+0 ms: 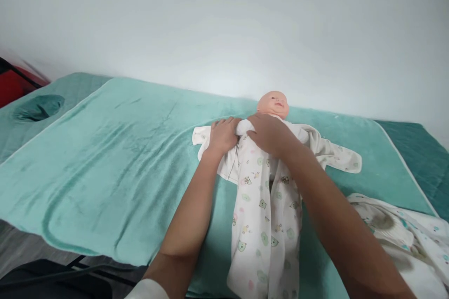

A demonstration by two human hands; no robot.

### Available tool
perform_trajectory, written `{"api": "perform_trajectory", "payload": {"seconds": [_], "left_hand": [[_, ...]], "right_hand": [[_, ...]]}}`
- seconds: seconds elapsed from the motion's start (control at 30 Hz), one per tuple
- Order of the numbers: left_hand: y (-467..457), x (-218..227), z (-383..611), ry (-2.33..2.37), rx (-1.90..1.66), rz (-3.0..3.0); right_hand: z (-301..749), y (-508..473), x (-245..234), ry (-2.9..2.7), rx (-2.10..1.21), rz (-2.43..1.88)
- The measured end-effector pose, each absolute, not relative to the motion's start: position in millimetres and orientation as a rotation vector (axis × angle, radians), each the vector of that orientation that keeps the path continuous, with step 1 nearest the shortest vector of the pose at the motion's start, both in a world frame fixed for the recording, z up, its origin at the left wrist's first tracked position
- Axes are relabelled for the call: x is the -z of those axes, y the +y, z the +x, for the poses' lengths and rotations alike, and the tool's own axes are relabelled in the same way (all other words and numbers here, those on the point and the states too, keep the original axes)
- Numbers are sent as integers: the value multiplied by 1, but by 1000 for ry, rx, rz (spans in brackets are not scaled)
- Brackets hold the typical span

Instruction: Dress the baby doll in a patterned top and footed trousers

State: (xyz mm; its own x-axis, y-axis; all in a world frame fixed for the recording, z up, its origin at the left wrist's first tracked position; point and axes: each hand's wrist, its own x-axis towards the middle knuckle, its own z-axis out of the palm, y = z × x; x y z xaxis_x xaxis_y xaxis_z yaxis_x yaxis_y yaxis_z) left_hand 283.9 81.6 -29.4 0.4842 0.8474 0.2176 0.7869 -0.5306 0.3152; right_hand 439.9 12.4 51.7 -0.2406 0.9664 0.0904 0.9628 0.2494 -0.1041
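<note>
A baby doll [275, 103] lies face up with its head near the wall. It wears a white baby jacket [342, 156], sleeves spread to the sides. White baby trousers [259, 224] printed with green bears stretch from its torso toward me. On the jacket's left side, beside the doll's chest, my left hand [224, 136] presses with curled fingers; its fingertips are partly hidden. Over the chest, just below the chin, my right hand [270, 133] is closed on white cloth [244, 127] at the trousers' top. What lies under both palms is hidden.
A turquoise towel [105, 163] covers the padded table, its left part wrinkled. At the far left is a face hole [38, 108] in the table. More printed white cloth [403, 233] lies at lower right. The white wall [224, 23] borders the far edge.
</note>
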Motion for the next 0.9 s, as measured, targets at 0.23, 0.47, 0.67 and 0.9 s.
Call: {"api": "perform_trajectory", "payload": {"seconds": [0.23,0.47,0.67,0.9], "left_hand": [[86,32,282,1418,-499,2547],[86,33,282,1444,-520,2524],[81,31,274,1349,-582,2515],[68,35,258,1497,-533,2470]], "right_hand": [[405,61,-41,-2566,-92,-2077],[407,76,-38,-2577,-300,-2140],[425,66,-50,-2619,-289,-2009],[454,49,-72,-2549,-233,-2099]]}}
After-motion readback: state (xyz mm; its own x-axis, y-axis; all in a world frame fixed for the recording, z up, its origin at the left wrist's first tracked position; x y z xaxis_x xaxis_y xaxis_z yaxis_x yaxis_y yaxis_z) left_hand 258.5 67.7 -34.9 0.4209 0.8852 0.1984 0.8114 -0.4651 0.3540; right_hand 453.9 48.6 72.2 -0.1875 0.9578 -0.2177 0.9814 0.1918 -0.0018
